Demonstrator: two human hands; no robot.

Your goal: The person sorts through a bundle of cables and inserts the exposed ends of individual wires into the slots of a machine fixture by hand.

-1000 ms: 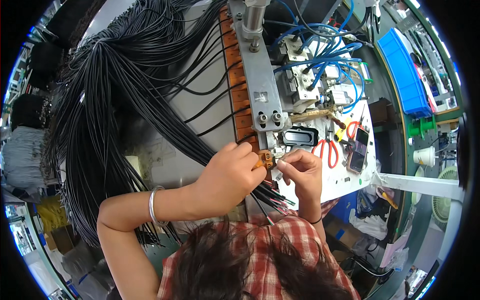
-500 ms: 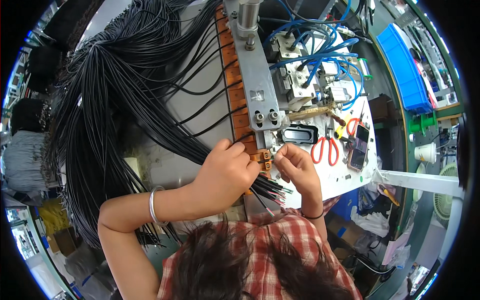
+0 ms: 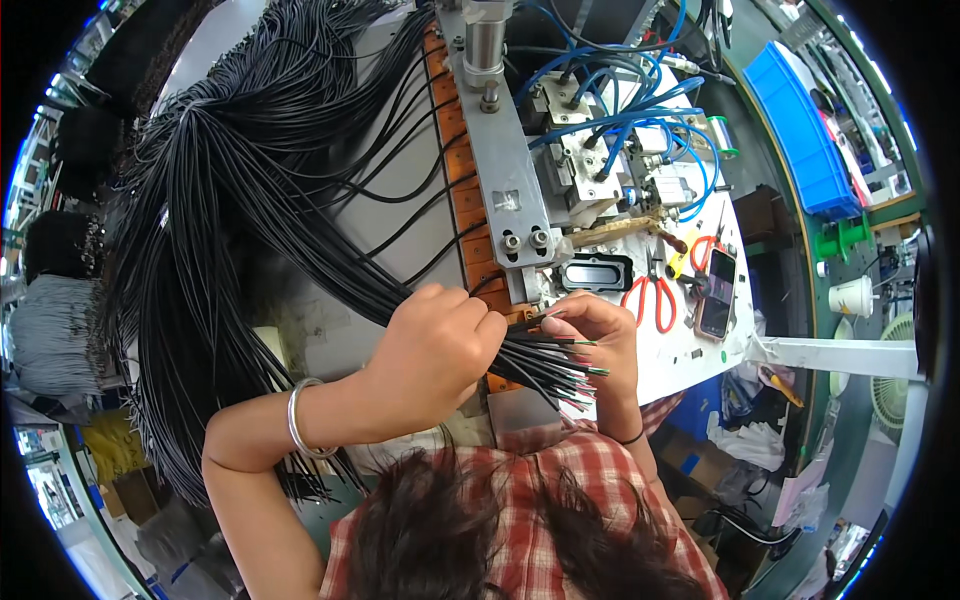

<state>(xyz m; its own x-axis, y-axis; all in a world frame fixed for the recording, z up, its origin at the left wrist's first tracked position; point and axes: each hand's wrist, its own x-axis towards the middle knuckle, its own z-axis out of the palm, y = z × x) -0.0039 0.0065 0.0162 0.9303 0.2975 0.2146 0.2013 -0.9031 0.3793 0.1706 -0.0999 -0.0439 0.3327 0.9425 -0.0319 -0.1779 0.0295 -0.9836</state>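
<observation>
Elbow (image 3: 228,442) bent, left hand (image 3: 445,340) tight around black cables (image 3: 540,360), right hand (image 3: 606,336) pinched on cable tip (image 3: 547,313)

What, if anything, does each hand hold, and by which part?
Left hand: black cable bundle, near its stripped ends. Right hand: beside those ends; whether gripping any cannot be told.

Blue plastic bin (image 3: 800,135), white cup (image 3: 850,298), smartphone (image 3: 718,292), green spool (image 3: 842,240)
</observation>
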